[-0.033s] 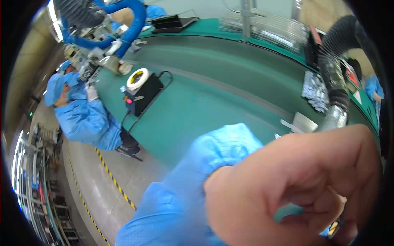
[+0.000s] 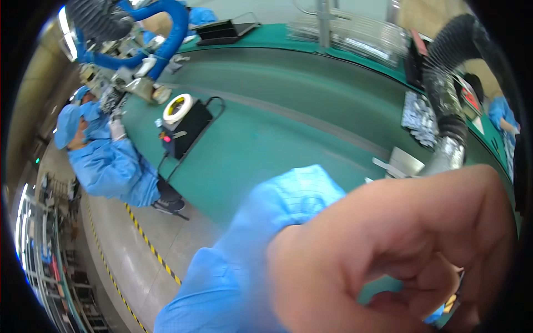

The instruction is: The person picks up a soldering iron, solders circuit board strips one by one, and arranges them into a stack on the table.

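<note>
Very close to the camera, my left hand fills the lower right. Its blue sleeve comes up from the lower edge. The fingers are curled round into a ring, with green surface showing through the gap. Whatever the fingertips hold, if anything, is hidden. Beyond the knuckles, a silver flexible duct comes down to the bench beside a pale flat plate. Small blue and tan bits show below the curled fingers, too little to name. I do not make out my right hand.
A black box-shaped device with a tape roll stands on the green bench. A co-worker in blue sits at the left. Blue hoses hang behind. Clear trays and a bag of parts lie farther back.
The whole scene has shifted slightly left in the picture. My left hand stays curled, with its wrist and sleeve a little farther left.
</note>
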Available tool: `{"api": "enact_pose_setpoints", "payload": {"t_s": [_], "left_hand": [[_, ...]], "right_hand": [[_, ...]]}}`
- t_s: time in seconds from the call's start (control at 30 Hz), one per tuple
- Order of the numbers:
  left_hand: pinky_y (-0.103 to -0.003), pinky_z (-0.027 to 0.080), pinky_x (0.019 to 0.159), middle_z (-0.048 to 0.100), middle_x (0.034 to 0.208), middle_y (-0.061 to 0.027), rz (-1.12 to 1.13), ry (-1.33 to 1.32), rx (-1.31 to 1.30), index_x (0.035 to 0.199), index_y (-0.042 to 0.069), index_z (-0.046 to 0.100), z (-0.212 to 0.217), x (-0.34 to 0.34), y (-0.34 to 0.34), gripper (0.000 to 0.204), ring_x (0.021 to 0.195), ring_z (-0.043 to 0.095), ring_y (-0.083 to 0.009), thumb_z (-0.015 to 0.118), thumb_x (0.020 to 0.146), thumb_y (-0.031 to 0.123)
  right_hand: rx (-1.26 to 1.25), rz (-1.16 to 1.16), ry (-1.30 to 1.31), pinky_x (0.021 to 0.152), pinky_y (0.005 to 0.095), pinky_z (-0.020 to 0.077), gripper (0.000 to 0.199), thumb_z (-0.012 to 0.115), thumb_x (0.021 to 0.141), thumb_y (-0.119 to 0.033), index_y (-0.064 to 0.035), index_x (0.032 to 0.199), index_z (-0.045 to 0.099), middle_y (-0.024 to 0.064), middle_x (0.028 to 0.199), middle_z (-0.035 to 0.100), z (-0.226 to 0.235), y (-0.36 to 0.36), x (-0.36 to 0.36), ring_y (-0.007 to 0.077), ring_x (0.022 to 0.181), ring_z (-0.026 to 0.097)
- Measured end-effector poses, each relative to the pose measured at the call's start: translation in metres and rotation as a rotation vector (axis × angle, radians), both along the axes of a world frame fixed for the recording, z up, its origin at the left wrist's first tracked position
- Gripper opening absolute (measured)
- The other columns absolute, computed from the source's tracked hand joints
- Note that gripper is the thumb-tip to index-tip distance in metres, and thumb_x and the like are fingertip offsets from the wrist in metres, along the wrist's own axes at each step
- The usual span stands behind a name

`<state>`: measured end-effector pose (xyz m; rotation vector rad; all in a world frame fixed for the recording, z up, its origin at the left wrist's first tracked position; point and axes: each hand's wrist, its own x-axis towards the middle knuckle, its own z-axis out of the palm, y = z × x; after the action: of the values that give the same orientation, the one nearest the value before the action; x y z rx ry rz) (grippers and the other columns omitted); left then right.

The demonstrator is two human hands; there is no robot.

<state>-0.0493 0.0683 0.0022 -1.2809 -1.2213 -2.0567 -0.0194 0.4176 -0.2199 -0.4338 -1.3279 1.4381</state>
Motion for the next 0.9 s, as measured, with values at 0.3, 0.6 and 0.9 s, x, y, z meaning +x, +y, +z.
{"api": "enact_pose_setpoints", "payload": {"t_s": [0.3,0.6,0.9], "left_hand": [[-0.022,0.034,0.035,0.059,0.093,-0.0054,-0.226,-0.09,0.116,0.085,0.005,0.049,-0.013,0.01,-0.034,0.019,0.041,0.048,-0.0111,0.068,0.081,0.001],[-0.021,0.033,0.034,0.059,0.094,-0.0059,-0.306,-0.114,0.131,0.084,0.004,0.049,-0.07,0.229,-0.24,0.02,0.038,0.047,-0.0108,0.068,0.081,0.0],[-0.021,0.032,0.033,0.06,0.094,-0.0065,-0.345,-0.145,0.122,0.084,0.003,0.048,-0.028,0.075,-0.134,0.021,0.036,0.046,-0.0104,0.068,0.081,-0.002]], "right_hand": [[0.075,0.063,-0.051,0.049,0.0206,0.0292,0.032,0.051,0.1,-0.017,-0.0074,0.07,0.047,-0.0013,0.066,0.046,-0.005,-0.019,-0.009,0.0045,0.058,0.039],[0.085,0.067,-0.014,0.057,0.0229,0.0324,0.035,0.051,0.099,-0.014,-0.0052,0.066,0.044,-0.001,0.064,0.041,-0.002,0.006,0.008,0.0075,0.061,0.038],[0.195,0.006,-0.017,0.037,0.0208,0.0235,0.036,0.05,0.1,-0.02,-0.0087,0.066,0.044,-0.0014,0.06,0.045,-0.012,0.02,0.006,0.0039,0.045,0.033]]}}
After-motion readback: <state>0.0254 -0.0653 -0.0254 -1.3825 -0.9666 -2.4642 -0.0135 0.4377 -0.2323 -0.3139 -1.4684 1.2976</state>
